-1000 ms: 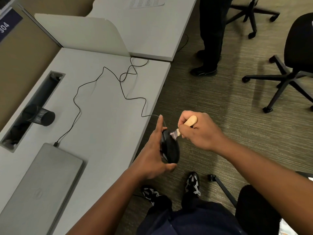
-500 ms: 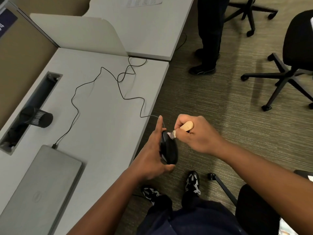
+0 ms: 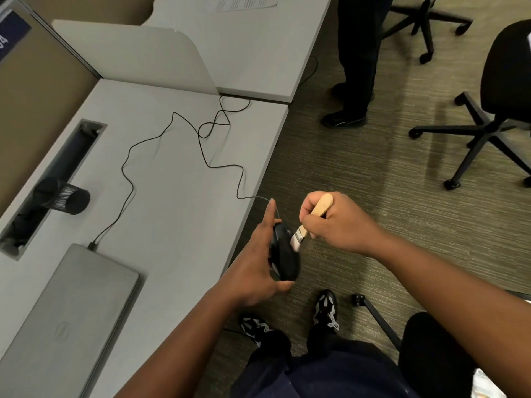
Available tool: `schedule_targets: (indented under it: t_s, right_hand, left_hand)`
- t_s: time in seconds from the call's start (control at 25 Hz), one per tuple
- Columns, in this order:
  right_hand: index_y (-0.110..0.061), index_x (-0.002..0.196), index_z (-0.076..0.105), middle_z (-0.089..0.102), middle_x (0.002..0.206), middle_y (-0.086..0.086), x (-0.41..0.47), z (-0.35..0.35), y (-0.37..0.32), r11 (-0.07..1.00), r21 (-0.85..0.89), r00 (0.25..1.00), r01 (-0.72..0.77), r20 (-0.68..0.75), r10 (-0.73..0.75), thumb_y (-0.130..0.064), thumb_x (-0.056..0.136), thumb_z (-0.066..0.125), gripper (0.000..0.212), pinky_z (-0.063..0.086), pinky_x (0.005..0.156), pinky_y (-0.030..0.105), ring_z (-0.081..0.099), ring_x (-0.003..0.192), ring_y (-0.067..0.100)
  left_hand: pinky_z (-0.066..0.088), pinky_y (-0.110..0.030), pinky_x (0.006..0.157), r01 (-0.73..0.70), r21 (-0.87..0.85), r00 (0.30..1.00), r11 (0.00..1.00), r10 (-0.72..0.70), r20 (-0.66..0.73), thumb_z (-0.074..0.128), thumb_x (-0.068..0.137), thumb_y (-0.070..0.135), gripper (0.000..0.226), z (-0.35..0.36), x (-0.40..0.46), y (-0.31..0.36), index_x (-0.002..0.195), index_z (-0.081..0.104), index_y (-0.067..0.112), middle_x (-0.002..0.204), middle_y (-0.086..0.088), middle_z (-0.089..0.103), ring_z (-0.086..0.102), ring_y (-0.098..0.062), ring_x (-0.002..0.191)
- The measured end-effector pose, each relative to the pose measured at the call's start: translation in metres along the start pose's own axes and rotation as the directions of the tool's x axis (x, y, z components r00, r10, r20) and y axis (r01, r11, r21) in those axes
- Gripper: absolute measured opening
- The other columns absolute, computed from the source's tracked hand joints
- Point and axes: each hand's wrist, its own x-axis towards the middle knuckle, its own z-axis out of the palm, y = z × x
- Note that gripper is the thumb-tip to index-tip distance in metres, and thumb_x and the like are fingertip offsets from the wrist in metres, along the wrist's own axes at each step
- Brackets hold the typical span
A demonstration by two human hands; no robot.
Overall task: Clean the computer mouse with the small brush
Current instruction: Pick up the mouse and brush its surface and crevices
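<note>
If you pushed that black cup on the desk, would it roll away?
Probably yes: the cup lies on its side and looks round. The slot beside it might catch it. Its mesh wall suggests it's light.

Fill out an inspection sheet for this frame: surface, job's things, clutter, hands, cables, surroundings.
Surface: grey desk, cable slot at left.
Job's things: black mouse held off the desk edge; small brush, bristles on the mouse.
Clutter: closed laptop; mesh cup on its side.
Hands: left hand holds the mouse; right hand grips the brush handle.
Cables: mouse cable loops across the desk to the laptop.
Surroundings: carpet, office chair, a standing person's legs.
</note>
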Motion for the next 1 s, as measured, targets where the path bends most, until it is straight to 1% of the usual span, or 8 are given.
schedule_targets:
  t_s: [0.08,0.16,0.28,0.4,0.52,0.64,0.8,1.0]
  right_hand:
    - [-0.021,0.078,0.068,0.072,0.067,0.004,0.002,0.001,0.001,1.000,0.013,1.000,-0.012,-0.018,0.012,-0.020,0.085,0.063,0.009,0.049,0.053,0.034,0.059,0.056,0.012]
    - [-0.024,0.079,0.067,0.074,0.069,0.004,0.004,0.002,0.003,1.000,0.026,0.999,-0.004,-0.043,0.005,-0.022,0.086,0.063,0.008,0.050,0.053,0.033,0.061,0.057,0.012]
    - [-0.026,0.083,0.066,0.073,0.072,0.006,0.004,0.005,0.008,1.000,-0.011,0.996,0.023,-0.085,-0.024,-0.021,0.091,0.062,0.010,0.047,0.049,0.030,0.059,0.055,0.010]
    - [-0.029,0.086,0.063,0.069,0.066,-0.002,0.005,0.009,0.012,0.997,-0.058,0.993,0.051,-0.105,-0.056,-0.025,0.095,0.062,0.010,0.042,0.046,0.023,0.054,0.051,0.004]
    - [-0.031,0.095,0.062,0.065,0.072,-0.009,0.005,0.011,0.018,0.988,-0.136,0.987,0.077,-0.128,-0.095,-0.029,0.100,0.064,0.005,0.040,0.051,0.017,0.055,0.057,0.002]
    - [-0.029,0.105,0.063,0.067,0.083,-0.008,0.003,0.006,0.019,0.989,-0.114,0.982,0.094,-0.152,-0.111,-0.026,0.100,0.068,0.008,0.045,0.061,0.025,0.059,0.068,0.006]
    - [-0.022,0.100,0.071,0.074,0.085,0.006,0.003,-0.010,0.010,0.993,0.091,0.993,0.070,-0.098,-0.061,-0.026,0.093,0.078,0.011,0.059,0.066,0.044,0.069,0.070,0.024]
    - [-0.020,0.093,0.076,0.076,0.085,0.008,0.003,-0.034,0.009,0.982,0.189,0.994,0.001,0.106,-0.022,-0.020,0.089,0.082,0.007,0.055,0.062,0.027,0.064,0.068,0.015]
  left_hand:
    - [0.063,-0.024,0.095,-0.005,-0.010,1.000,1.000,0.005,0.017,0.100,0.069,0.022,0.158,0.002,-0.001,-0.001,0.160,-0.021,0.066,0.147,0.057,0.021,0.061,-0.012,0.132]
    - [0.063,-0.023,0.094,-0.012,-0.028,1.000,1.000,0.013,0.027,0.099,0.069,0.024,0.156,0.003,-0.002,-0.003,0.160,-0.021,0.066,0.150,0.055,0.020,0.061,-0.013,0.132]
    - [0.063,-0.026,0.094,-0.021,-0.042,0.999,0.999,0.023,0.039,0.099,0.068,0.027,0.157,0.003,-0.002,-0.003,0.158,-0.022,0.067,0.153,0.052,0.020,0.062,-0.020,0.132]
    - [0.064,-0.032,0.096,0.000,-0.062,0.999,0.998,0.002,0.033,0.099,0.068,0.024,0.159,0.003,-0.002,-0.002,0.157,-0.025,0.068,0.154,0.050,0.024,0.066,-0.022,0.129]
    - [0.064,-0.037,0.099,0.006,-0.079,1.000,0.997,-0.004,0.024,0.100,0.068,0.026,0.160,0.004,-0.001,-0.002,0.157,-0.027,0.067,0.155,0.047,0.027,0.065,-0.023,0.131]
    - [0.063,-0.045,0.101,0.023,-0.065,1.000,0.998,-0.024,-0.003,0.100,0.068,0.027,0.159,0.003,-0.001,-0.002,0.157,-0.025,0.068,0.160,0.036,0.030,0.064,-0.027,0.134]
    - [0.060,-0.055,0.105,0.045,-0.060,0.999,0.997,-0.045,-0.008,0.100,0.069,0.025,0.158,0.001,0.000,-0.001,0.156,-0.024,0.070,0.166,0.031,0.026,0.058,-0.030,0.141]
    - [0.062,-0.055,0.100,0.042,-0.052,0.999,0.998,-0.042,0.011,0.100,0.070,0.022,0.158,-0.002,0.001,-0.001,0.155,-0.024,0.072,0.164,0.036,0.026,0.062,-0.029,0.136]
